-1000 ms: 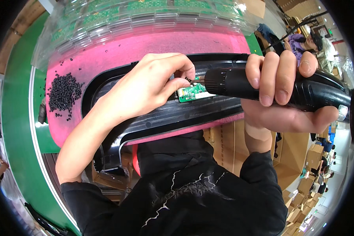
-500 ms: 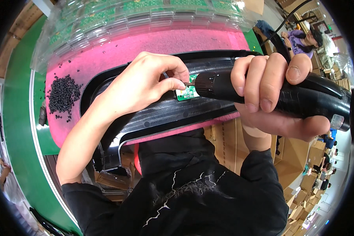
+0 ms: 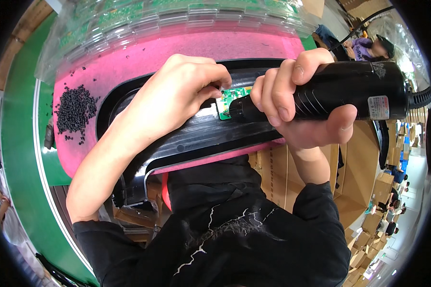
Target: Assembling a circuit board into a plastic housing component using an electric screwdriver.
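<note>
My right hand [image 3: 292, 95] is wrapped round a black electric screwdriver [image 3: 354, 88], which lies nearly level with its nose pointing left. That nose reaches the lower part of a small green circuit board [image 3: 232, 98]; its bit is largely hidden there. The board rests inside a long black plastic housing [image 3: 191, 136]. Beside the board's upper left corner, my left hand [image 3: 177, 93] has thumb and fingers pinched together. Whatever is between those fingertips is small, dark and mostly hidden.
A heap of small black screws [image 3: 75, 114] lies on the pink mat [image 3: 129, 52] at left. Stacked clear trays [image 3: 177, 21] of green boards line the far side. A cable [image 3: 420, 97] leaves the screwdriver's rear. Cardboard boxes [image 3: 359, 167] stand at right, and another person [image 3: 364, 48] sits beyond.
The screwdriver's nose has shifted from beside my left fingertips to the board's lower part, and its rear has swung up. My left hand has drawn slightly up and away, still pinched.
</note>
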The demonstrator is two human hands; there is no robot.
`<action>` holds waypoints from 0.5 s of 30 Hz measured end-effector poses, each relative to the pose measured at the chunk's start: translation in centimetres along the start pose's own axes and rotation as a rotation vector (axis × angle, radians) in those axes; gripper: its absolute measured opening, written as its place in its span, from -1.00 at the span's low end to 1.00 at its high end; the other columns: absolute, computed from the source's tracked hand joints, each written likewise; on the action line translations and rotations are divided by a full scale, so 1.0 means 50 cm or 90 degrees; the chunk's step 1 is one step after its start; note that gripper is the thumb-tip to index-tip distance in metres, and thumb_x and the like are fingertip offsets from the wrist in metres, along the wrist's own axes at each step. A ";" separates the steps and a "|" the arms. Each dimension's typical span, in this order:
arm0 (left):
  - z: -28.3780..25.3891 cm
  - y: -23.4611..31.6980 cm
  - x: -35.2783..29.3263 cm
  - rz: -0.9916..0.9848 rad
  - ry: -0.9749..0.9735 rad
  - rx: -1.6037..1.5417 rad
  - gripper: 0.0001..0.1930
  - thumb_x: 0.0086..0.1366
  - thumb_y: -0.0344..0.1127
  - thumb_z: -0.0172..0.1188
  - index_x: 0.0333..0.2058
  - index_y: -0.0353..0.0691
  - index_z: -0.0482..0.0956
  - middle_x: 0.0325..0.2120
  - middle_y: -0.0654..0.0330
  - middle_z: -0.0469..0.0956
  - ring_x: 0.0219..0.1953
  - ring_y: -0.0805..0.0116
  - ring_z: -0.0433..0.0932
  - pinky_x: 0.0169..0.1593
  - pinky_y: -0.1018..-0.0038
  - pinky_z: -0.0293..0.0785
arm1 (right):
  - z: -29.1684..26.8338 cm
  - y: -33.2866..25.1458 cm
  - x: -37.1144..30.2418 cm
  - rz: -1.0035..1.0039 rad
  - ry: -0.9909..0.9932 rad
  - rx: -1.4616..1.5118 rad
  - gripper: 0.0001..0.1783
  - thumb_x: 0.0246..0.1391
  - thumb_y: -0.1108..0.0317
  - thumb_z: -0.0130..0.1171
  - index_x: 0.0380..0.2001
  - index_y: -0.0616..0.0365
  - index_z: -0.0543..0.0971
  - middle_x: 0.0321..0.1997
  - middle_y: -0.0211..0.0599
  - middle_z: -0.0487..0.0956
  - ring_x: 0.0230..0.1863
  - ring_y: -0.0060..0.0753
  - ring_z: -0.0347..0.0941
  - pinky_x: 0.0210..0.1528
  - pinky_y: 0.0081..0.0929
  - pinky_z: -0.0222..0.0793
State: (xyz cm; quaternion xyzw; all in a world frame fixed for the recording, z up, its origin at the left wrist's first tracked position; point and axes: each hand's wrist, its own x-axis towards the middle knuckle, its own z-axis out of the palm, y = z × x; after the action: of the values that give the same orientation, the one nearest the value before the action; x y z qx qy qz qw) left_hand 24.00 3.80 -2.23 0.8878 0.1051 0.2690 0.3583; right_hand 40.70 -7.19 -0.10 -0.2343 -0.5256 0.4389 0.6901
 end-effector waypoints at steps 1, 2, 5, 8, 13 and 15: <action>-0.001 0.001 -0.001 -0.003 0.001 -0.001 -0.82 0.07 -0.57 0.33 -0.30 -0.40 0.59 -0.42 0.03 0.62 -0.33 0.06 0.64 -0.29 0.33 0.53 | 0.002 0.001 0.003 0.003 -0.001 0.001 -0.26 0.09 -0.45 0.06 -0.20 0.09 0.35 -0.63 -0.47 0.37 -0.70 -0.60 0.28 -0.56 -0.57 0.23; -0.003 0.002 -0.002 -0.003 -0.003 0.007 -0.82 0.09 -0.56 0.32 -0.30 -0.39 0.59 -0.42 0.01 0.62 -0.33 0.02 0.64 -0.28 0.31 0.53 | 0.004 -0.001 0.009 0.030 -0.018 -0.039 -0.27 0.09 -0.44 0.08 -0.21 0.09 0.34 -0.63 -0.47 0.37 -0.70 -0.60 0.26 -0.56 -0.57 0.22; -0.009 0.012 -0.001 -0.009 -0.013 0.040 -0.86 0.12 -0.53 0.28 -0.30 -0.38 0.59 -0.43 -0.03 0.61 -0.32 -0.05 0.62 -0.25 0.27 0.53 | 0.015 -0.007 0.017 0.082 -0.051 -0.119 -0.28 0.09 -0.41 0.12 -0.23 0.10 0.34 -0.63 -0.47 0.37 -0.70 -0.61 0.24 -0.56 -0.58 0.22; -0.009 0.010 -0.003 -0.024 -0.012 0.058 -0.89 0.18 -0.47 0.23 -0.34 -0.41 0.57 -0.46 -0.09 0.58 -0.33 -0.12 0.59 -0.26 0.19 0.50 | 0.034 0.006 0.028 0.069 -0.035 -0.194 -0.28 0.02 -0.35 0.26 -0.25 0.14 0.36 -0.64 -0.46 0.40 -0.69 -0.62 0.27 -0.56 -0.60 0.22; 0.004 -0.002 -0.009 -0.048 0.000 0.052 -0.84 0.25 -0.40 0.21 -0.36 -0.42 0.51 -0.48 -0.13 0.56 -0.31 -0.16 0.57 -0.28 0.11 0.46 | 0.035 0.002 0.032 0.114 -0.069 -0.192 -0.16 -0.03 -0.46 0.21 -0.22 0.21 0.37 -0.66 -0.46 0.37 -0.69 -0.62 0.26 -0.56 -0.59 0.20; 0.007 -0.005 -0.011 -0.046 -0.025 0.045 -0.82 0.25 -0.37 0.22 -0.36 -0.39 0.47 -0.46 -0.11 0.56 -0.30 -0.16 0.56 -0.26 0.09 0.47 | 0.036 -0.008 0.031 0.121 -0.061 -0.200 -0.17 -0.02 -0.45 0.19 -0.23 0.21 0.37 -0.66 -0.44 0.37 -0.69 -0.61 0.26 -0.57 -0.60 0.20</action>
State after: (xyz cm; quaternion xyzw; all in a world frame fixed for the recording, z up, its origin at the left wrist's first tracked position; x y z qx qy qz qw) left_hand 23.74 3.56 -2.81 0.9007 0.1391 0.2345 0.3383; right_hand 39.28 -6.32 1.63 -0.3668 -0.5952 0.4254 0.5747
